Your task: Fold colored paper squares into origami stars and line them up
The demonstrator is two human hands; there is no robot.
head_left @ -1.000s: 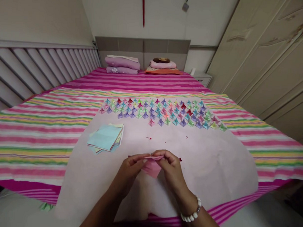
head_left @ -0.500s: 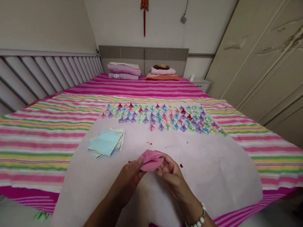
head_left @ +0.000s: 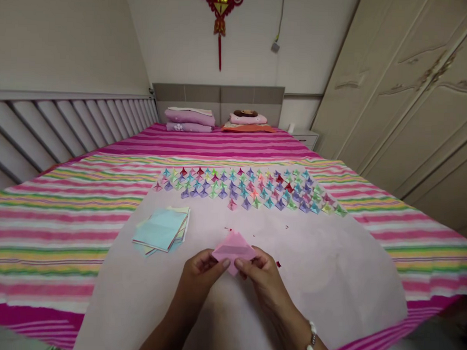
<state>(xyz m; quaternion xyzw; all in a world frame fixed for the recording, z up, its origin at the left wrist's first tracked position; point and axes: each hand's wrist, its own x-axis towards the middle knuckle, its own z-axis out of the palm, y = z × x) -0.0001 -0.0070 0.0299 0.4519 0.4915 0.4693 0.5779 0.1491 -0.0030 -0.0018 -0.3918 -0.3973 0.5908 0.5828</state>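
Note:
A folded pink origami paper [head_left: 234,245] is held between my two hands above the pale sheet [head_left: 321,280]. It shows a diamond-like outline with a point at the top and one at the bottom. My left hand [head_left: 201,271] pinches its left corner, thumb on the front face. On the right corner, my right hand [head_left: 263,273] grips in the same way; a white bead bracelet circles that wrist. To the left lies a stack of square papers [head_left: 160,228], light blue on top. Rows of small folded paper pieces [head_left: 233,185] in many colours stand farther back.
Small red paper scraps [head_left: 278,264] lie on the sheet right of my hands. Striped bedding [head_left: 55,230] surrounds the sheet. Folded purple bedding [head_left: 189,120] sits by the headboard [head_left: 251,99]. A wardrobe [head_left: 404,109] stands at the right.
The pink paper, tilted with its layers parted before, is now flatter and faces me as a diamond. Both thumbs have come onto its front. The view has tipped up slightly.

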